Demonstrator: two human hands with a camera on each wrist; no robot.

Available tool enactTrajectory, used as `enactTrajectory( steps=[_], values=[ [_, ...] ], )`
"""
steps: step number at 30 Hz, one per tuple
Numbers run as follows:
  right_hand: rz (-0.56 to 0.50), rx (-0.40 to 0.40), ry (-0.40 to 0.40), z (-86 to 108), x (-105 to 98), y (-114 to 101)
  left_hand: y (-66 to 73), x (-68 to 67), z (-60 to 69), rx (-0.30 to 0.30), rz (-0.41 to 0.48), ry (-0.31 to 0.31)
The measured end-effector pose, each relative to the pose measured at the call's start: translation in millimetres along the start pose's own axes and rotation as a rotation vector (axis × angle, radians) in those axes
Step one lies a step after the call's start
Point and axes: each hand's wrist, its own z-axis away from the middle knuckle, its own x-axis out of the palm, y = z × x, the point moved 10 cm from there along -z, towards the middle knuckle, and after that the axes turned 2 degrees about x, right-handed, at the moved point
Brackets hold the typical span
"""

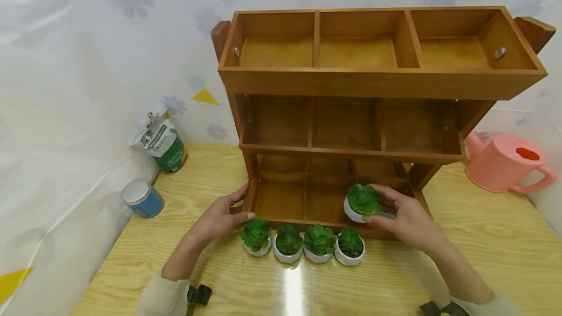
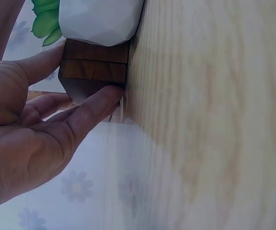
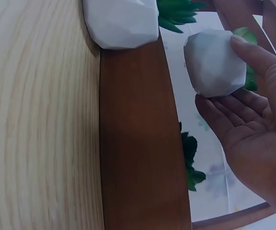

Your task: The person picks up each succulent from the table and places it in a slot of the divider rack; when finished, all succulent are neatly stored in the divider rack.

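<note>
My right hand (image 1: 406, 218) holds a succulent in a white faceted pot (image 1: 354, 211) above the front board of the bottom tier, toward its right side. In the right wrist view, thumb and fingers pinch the white pot (image 3: 214, 62), which is tilted and apart from the board. My left hand (image 1: 221, 216) grips the lower left corner of the brown wooden tiered shelf (image 1: 382, 84); in the left wrist view, thumb and fingers lie around that wooden corner (image 2: 94, 69). Several potted succulents (image 1: 288, 243) stand in a row along the shelf's front.
Another green plant (image 3: 190, 160) shows behind the front board in the right wrist view. Right of the shelf stands a pink watering can (image 1: 500, 165). A green and white bag (image 1: 164, 145) and a blue jar (image 1: 147, 201) are at the left on the wooden table (image 1: 145, 252).
</note>
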Motion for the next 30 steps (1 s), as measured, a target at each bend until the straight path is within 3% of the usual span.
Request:
enactTrajectory(
  steps=[6,18,30],
  values=[
    [-0.02,0.006,-0.05,-5.8,11,-3,-0.5,0.9,0.2,0.002,-0.001,-0.002],
    [0.072,0.032,-0.057,-22.4,26,1,1.4,0.7,-0.2,0.006,-0.008,0.004],
    [0.061,0.007,-0.098,-35.1,45,-1,-0.4,-1.2,-0.8,0.008,-0.031,0.016]
  ],
)
